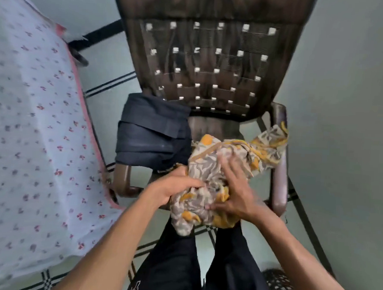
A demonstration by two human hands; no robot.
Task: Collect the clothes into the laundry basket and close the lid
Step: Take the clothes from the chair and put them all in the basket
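Note:
A crumpled grey, white and yellow patterned cloth [209,168] lies bunched on the seat of a brown plastic chair [209,63], one end trailing over the right armrest. My left hand [174,187] grips its left side. My right hand [232,192] presses on the bunch with fingers spread, the thumb hooked under the front edge. A dark navy garment [151,131] hangs folded over the chair's left armrest, apart from both hands. At the bottom right corner a dark perforated basket [282,289] shows only partly; its lid is not visible.
A bed with a white flowered sheet [29,135] and pink border fills the left side, close to the chair. The pale tiled floor [343,131] with black lines extends to the right of the chair. My legs in dark trousers [189,268] stand right before the seat.

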